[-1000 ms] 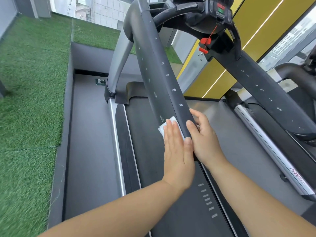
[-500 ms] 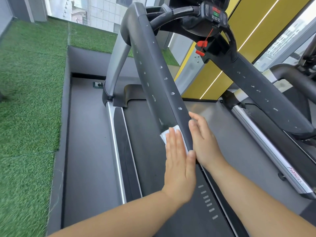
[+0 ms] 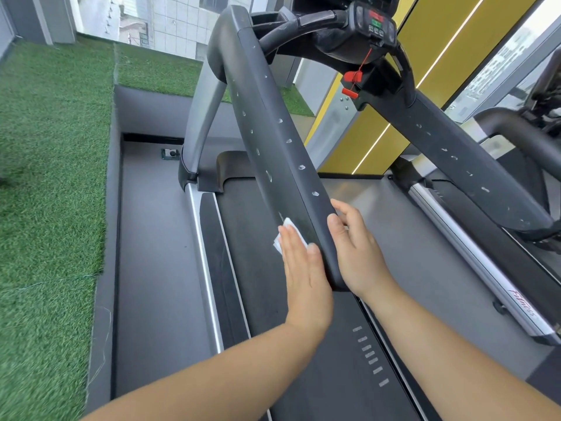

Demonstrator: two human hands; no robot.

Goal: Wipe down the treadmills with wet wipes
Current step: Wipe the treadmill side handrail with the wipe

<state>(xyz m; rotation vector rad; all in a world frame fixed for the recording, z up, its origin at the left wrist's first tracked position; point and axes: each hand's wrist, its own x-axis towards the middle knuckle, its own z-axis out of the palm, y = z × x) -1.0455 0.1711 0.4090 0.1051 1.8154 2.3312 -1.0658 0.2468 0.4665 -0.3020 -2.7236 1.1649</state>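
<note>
At the near end of the long black dimpled treadmill handrail [image 3: 273,141], the flat left hand [image 3: 303,275] still presses the white wet wipe [image 3: 288,225] to its left face, barely shifted, while the open right hand [image 3: 358,253] steadies the right side, so the far stretch probably awaits wiping.

You have only one view, from the camera on your head. It looks forward and down, very near to the handrail [image 3: 273,141], which runs away from you up to the console [image 3: 373,22]. Your left hand [image 3: 306,278] and right hand [image 3: 358,250] are in the middle; the belt [image 3: 328,375] is below, the grass [image 3: 51,177] at the left edge.
</note>
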